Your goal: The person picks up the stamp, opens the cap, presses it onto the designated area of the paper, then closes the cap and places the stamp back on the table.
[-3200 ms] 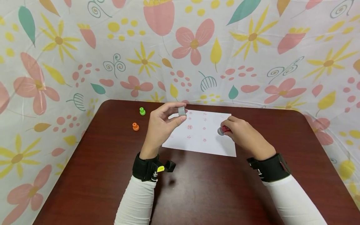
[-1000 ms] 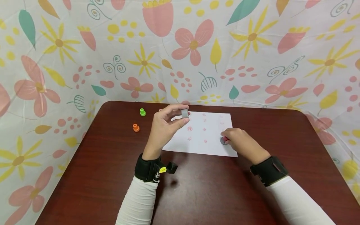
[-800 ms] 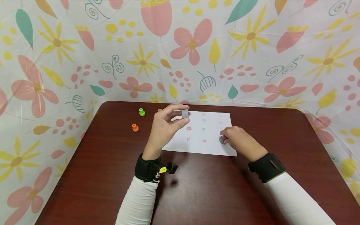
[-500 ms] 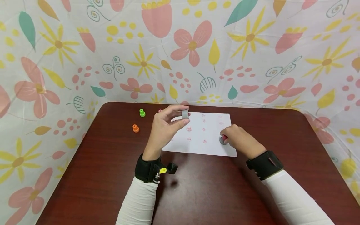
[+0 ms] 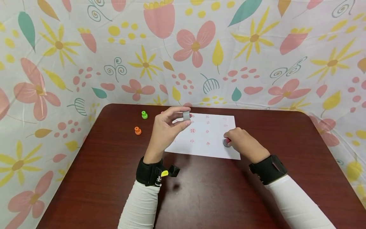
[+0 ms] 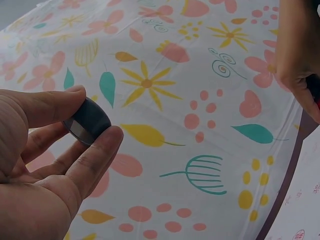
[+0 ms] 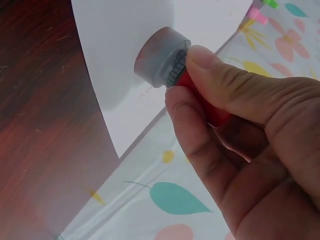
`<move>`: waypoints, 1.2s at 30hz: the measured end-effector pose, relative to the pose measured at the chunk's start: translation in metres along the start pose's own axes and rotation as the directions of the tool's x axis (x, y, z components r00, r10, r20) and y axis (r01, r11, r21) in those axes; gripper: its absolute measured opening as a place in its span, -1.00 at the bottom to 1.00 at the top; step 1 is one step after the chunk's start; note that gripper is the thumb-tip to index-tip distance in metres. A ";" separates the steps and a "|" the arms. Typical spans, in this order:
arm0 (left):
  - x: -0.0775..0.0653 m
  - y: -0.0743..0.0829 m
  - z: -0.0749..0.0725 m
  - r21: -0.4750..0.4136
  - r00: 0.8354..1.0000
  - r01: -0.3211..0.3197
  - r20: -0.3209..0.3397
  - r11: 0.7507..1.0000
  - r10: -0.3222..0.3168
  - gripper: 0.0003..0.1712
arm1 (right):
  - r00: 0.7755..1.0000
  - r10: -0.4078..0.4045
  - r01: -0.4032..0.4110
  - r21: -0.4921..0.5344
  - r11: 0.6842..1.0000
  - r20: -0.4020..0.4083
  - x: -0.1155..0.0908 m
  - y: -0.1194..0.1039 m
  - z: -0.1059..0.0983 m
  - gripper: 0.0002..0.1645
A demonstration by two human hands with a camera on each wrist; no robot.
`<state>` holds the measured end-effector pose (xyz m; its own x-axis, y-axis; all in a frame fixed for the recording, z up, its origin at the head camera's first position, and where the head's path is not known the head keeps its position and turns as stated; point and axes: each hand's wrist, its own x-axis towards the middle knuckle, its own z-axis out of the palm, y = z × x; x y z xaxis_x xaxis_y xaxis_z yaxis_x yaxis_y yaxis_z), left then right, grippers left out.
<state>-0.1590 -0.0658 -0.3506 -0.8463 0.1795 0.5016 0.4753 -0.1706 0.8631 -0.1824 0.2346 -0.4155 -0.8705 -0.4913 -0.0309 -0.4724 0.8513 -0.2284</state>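
My left hand (image 5: 164, 128) pinches a small grey cylindrical cap (image 5: 186, 115) between thumb and fingers, held up above the paper's left side. In the left wrist view the same cap (image 6: 89, 121) looks dark, its rim showing. My right hand (image 5: 243, 142) grips a stamp by its red handle, thumb on one side and fingers on the other. The stamp's round grey base (image 7: 161, 56) faces down at the white paper (image 5: 215, 148), near its front right corner; whether it touches fully is hard to tell. Red stamped marks (image 5: 193, 130) stand in columns on the sheet.
Lime green (image 5: 144, 115) and orange (image 5: 138, 130) stamps stand on the brown table (image 5: 108, 178), left of the paper. A pink one (image 7: 258, 15) is mostly hidden behind my left hand in the head view. Floral cloth (image 5: 197, 79) hangs behind the table.
Since the oldest frame, my right hand has brought the stamp forward and down to the paper's front right area. It has barely moved in the last second. My left hand keeps the cap raised.
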 end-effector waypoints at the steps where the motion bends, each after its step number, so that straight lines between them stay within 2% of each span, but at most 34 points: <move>1: 0.000 0.000 0.000 -0.003 1.000 0.002 -0.002 1.000 -0.002 -0.57 | 1.000 0.000 0.000 -0.003 1.000 -0.005 -0.001 0.000 0.000 -0.71; 6: 0.002 0.002 -0.002 -0.005 1.000 -0.003 -0.014 1.000 0.003 -0.57 | 0.997 -0.058 0.055 -0.067 0.996 -0.050 -0.003 0.003 -0.004 -0.73; 9: 0.002 0.003 -0.003 -0.004 1.000 -0.003 -0.013 1.000 0.003 -0.58 | 0.991 -0.104 0.095 -0.097 0.991 -0.090 -0.006 0.002 -0.014 -0.76; 13: 0.002 0.003 -0.003 -0.009 1.000 -0.004 -0.009 1.000 0.004 -0.57 | 0.966 -0.151 0.130 -0.110 0.985 -0.210 -0.011 -0.005 -0.035 -0.71; 16: 0.002 0.004 -0.003 -0.017 1.000 -0.004 -0.009 1.000 0.003 -0.57 | 0.931 -0.176 0.152 -0.100 0.983 -0.319 -0.015 -0.012 -0.051 -0.65; 20: 0.001 0.004 -0.001 -0.012 1.000 0.001 0.005 1.000 -0.001 -0.57 | 0.889 -0.165 0.158 -0.052 0.986 -0.427 -0.022 -0.024 -0.068 -0.54; 27: 0.000 0.003 0.003 0.030 0.999 0.014 0.041 0.999 -0.015 -0.59 | 0.789 -0.129 0.215 0.073 0.974 -0.601 -0.035 -0.049 -0.080 -0.47; 30: 0.000 0.004 0.006 0.030 0.998 0.021 0.061 0.999 -0.023 -0.59 | 0.752 -0.094 0.251 0.152 0.956 -0.652 -0.038 -0.059 -0.079 -0.45; 36: -0.003 0.005 0.011 0.032 0.995 0.050 0.083 0.998 -0.052 -0.56 | 0.704 -0.039 0.346 0.295 0.891 -0.709 -0.034 -0.077 -0.073 -0.42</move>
<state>-0.1516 -0.0563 -0.3474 -0.8472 0.2679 0.4588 0.4398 -0.1306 0.8885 -0.1263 0.1996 -0.3263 -0.6931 -0.2485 0.6766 -0.6808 0.5340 -0.5013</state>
